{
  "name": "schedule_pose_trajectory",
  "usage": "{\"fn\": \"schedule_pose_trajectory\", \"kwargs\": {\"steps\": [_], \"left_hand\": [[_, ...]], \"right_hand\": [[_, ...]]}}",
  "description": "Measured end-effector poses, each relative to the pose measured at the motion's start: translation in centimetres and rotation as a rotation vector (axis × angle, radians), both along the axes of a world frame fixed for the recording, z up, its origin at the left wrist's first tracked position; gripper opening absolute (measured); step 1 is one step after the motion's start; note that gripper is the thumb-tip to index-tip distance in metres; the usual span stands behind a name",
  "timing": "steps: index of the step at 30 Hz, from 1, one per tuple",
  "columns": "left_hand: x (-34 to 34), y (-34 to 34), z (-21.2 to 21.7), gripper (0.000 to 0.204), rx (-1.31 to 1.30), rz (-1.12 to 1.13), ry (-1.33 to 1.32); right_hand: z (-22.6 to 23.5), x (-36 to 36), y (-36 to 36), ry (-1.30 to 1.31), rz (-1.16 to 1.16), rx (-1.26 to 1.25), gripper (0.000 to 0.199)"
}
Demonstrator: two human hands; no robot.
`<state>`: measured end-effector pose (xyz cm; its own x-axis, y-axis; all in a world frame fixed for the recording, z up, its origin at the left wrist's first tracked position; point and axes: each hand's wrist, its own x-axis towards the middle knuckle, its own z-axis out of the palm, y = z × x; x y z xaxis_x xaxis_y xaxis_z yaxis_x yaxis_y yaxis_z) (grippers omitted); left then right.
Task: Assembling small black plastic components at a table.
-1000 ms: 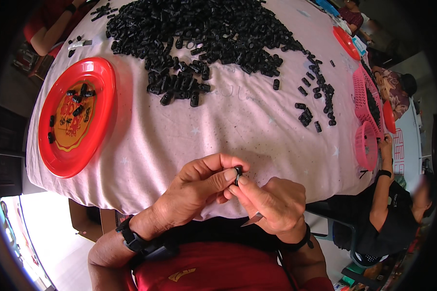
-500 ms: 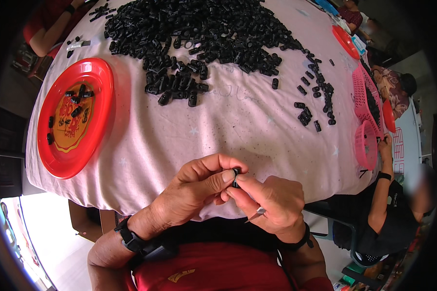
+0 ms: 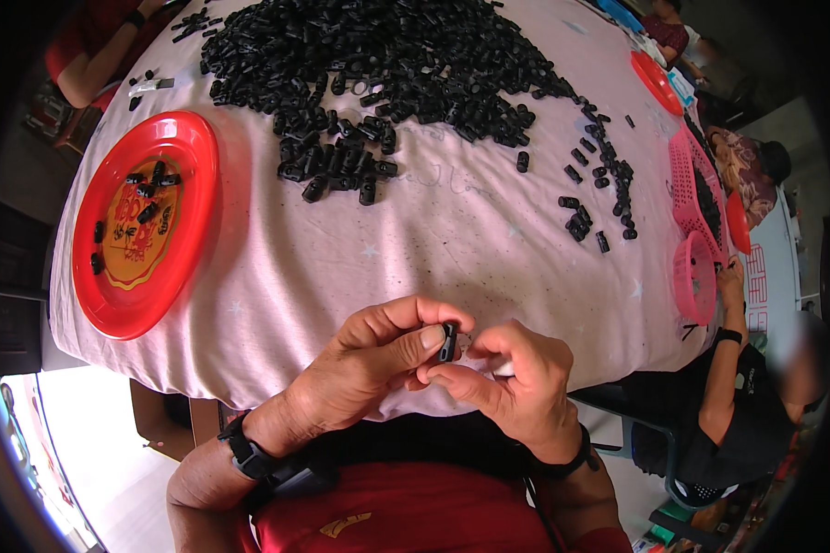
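Observation:
My left hand [image 3: 374, 355] pinches a small black plastic part [image 3: 448, 345] between thumb and fingers, just over the table's near edge. Close against its right side is my right hand [image 3: 528, 387], with bent fingers around a small pale blade [image 3: 504, 368] that is mostly hidden. The right fingertips are near the part's right side; whether they touch it I cannot tell. Farther back lies a large heap of similar black parts [image 3: 369, 69]. On the left, a red oval plate [image 3: 194, 226] holds several of them.
A pale pink cloth [image 3: 323, 267] covers the table. Loose black parts [image 3: 578, 221] lie at the right, before pink baskets [image 3: 694, 276] and a red plate [image 3: 656, 81] on the far right edge. A co-worker [image 3: 747, 396] sits at right; another person's arm [image 3: 92, 74] shows at upper left.
My right hand has turned, its fingertips drawing slightly back from the black part, so more of the part shows. The blade's point, visible before below the hand, is now tucked among the fingers.

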<state>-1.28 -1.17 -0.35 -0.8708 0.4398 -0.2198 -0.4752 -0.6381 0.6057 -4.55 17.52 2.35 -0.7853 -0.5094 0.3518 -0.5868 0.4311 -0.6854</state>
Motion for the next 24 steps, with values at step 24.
{"fn": "schedule_pose_trajectory", "kwargs": {"steps": [24], "left_hand": [[-0.04,0.14,0.17,0.027,-0.094,-0.066,0.027]], "right_hand": [[-0.41,0.01,0.32,0.001,-0.047,0.219,0.055]]}}
